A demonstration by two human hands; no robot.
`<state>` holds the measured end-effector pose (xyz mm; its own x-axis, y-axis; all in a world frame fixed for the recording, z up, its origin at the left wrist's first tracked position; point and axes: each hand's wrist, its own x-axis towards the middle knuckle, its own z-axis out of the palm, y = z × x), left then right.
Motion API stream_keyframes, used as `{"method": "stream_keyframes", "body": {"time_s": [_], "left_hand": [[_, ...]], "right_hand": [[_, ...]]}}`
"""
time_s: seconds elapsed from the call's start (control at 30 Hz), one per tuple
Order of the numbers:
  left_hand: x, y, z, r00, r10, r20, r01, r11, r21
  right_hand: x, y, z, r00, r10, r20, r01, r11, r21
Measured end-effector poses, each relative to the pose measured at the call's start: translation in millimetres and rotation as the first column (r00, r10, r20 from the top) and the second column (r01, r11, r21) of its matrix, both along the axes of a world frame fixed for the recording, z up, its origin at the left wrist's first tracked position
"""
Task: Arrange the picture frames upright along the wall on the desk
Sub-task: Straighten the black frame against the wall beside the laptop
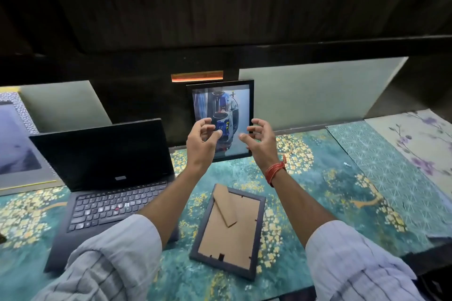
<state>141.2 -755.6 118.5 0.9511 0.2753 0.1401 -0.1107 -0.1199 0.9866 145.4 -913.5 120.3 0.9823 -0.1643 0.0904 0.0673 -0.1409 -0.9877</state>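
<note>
A thin black-framed picture with a blue and white print [221, 115] stands upright at the back of the surface [318, 178], leaning against the dark wall panel [146, 100] beneath a small glowing orange slot [197, 76]; its lower edge rests on the teal, gold-flowered covering. The left hand [201, 139] is raised in front of the frame's lower left part, fingers curled and spread apart, gripping nothing; whether its fingertips touch the glass I cannot tell. The right hand [260, 140] hovers at the frame's right edge, fingers likewise loose and parted, a red thread bracelet [276, 170] round the wrist; one fingertip seems just at the frame's rim. Nearer the person, between the two forearms, a second dark grey rectangular frame [228, 230] lies face down, its brown cardboard back and folded stand showing. To the left sits an open black laptop [107, 178], screen dark; further left, a large grey textured frame [17, 144] leans back at the edge of view. Pale striped sleeves [115, 259] are rolled up on both arms.
</note>
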Motion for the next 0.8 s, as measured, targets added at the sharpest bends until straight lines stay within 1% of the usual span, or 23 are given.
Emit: {"method": "stream_keyframes", "body": {"time_s": [0.17,0.27,0.4,0.5,0.57,0.67,0.73,0.8], "left_hand": [[20.6,-14.9,-3.4,0.997,0.082,0.007,-0.082,0.997,0.012],[26.7,-16.7,-10.3,0.992,0.125,-0.017,-0.125,0.992,0.019],[40.7,-9.5,-18.5,0.985,0.157,-0.077,-0.153,0.987,0.051],[56.7,2.1,-27.2,0.969,0.195,-0.15,-0.179,0.977,0.113],[64.6,10.5,-35.9,0.96,0.221,-0.17,-0.195,0.968,0.16],[74.4,20.8,-51.5,0.948,0.214,-0.236,-0.164,0.963,0.215],[80.7,26.2,-63.6,0.938,0.182,-0.295,-0.114,0.965,0.234],[90.3,33.9,-74.7,0.928,0.143,-0.344,-0.066,0.971,0.228]], "right_hand": [[35.8,-12.3,-4.3,0.996,0.089,0.002,-0.089,0.996,-0.029],[50.7,-14.9,-9.0,0.993,0.116,-0.006,-0.116,0.993,-0.014],[68.9,-15.9,-19.1,0.991,0.131,-0.017,-0.132,0.989,-0.063],[91.8,-15.5,-32.4,0.999,0.048,-0.009,-0.048,0.988,-0.149],[105.8,-14.1,-44.6,1.0,-0.016,0.015,0.018,0.98,-0.197],[125.5,-10.6,-59.6,0.992,-0.121,0.04,0.127,0.946,-0.297],[140.4,-9.7,-68.7,0.98,-0.197,0.009,0.188,0.918,-0.349],[156.8,-9.1,-75.0,0.971,-0.232,-0.06,0.194,0.91,-0.366]]}}
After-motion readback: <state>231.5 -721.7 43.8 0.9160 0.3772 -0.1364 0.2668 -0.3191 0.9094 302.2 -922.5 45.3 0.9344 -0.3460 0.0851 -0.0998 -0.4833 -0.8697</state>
